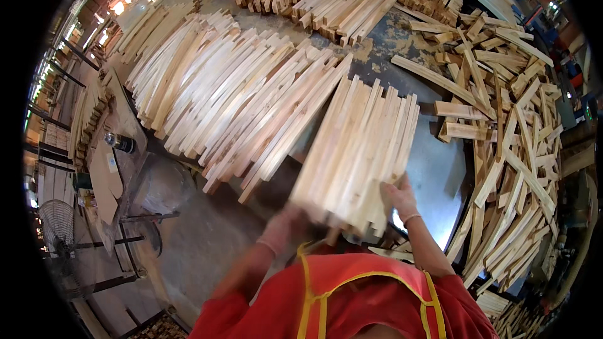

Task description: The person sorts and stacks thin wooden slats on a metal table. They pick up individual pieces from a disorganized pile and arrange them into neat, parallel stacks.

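Note:
A stack of pale wooden strips (358, 150) lies side by side in front of me, its near ends close to my body. At its near left corner is my left hand (286, 226), blurred, with its fingers partly hidden against the wood. My right hand (401, 199) grips the right edge, thumb up along the side and the other fingers mostly out of sight. Between them the two hands hold the stack from both sides. Just left of it, a long row of similar strips (232, 88) lies slanted on the grey metal table (220, 232).
On the right is a jumbled heap of wood pieces (502, 125). More stacked strips (345, 6) stand at the far side. To the left are a dark metal cup (119, 142), a clear plastic bag (164, 185) and a caged fan (56, 226).

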Motion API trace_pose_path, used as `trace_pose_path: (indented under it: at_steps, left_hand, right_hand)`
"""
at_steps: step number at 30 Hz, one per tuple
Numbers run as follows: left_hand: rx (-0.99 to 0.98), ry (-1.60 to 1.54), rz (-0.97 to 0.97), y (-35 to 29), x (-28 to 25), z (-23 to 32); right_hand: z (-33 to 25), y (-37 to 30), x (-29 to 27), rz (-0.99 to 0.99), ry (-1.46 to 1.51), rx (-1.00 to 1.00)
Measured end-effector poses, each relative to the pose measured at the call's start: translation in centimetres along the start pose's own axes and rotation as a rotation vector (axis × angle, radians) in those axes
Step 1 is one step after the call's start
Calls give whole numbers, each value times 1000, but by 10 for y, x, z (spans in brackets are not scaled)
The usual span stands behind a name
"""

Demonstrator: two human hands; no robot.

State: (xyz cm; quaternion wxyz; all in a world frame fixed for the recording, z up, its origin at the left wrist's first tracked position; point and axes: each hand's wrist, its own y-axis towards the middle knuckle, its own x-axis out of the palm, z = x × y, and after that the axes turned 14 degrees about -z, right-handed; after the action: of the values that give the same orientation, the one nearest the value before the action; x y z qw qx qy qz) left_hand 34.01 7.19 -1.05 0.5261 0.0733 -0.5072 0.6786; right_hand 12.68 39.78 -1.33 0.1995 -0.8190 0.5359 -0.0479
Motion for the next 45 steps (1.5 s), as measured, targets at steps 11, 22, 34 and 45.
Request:
trace_pose_path:
  at_steps: [11, 22, 34, 45]
  left_hand:
    - [272, 1002, -78, 91, -5, 25]
    - [64, 1191, 20, 58, 156, 65]
    - [432, 1058, -409, 205, 224, 302]
    - [153, 1919, 291, 542, 305, 663]
  right_hand:
    - [-49, 44, -82, -236, -369, 275]
    - [-36, 50, -105, -221, 268, 277]
    - [-202, 233, -104, -96, 327, 4]
    - [-375, 589, -71, -96, 327, -208]
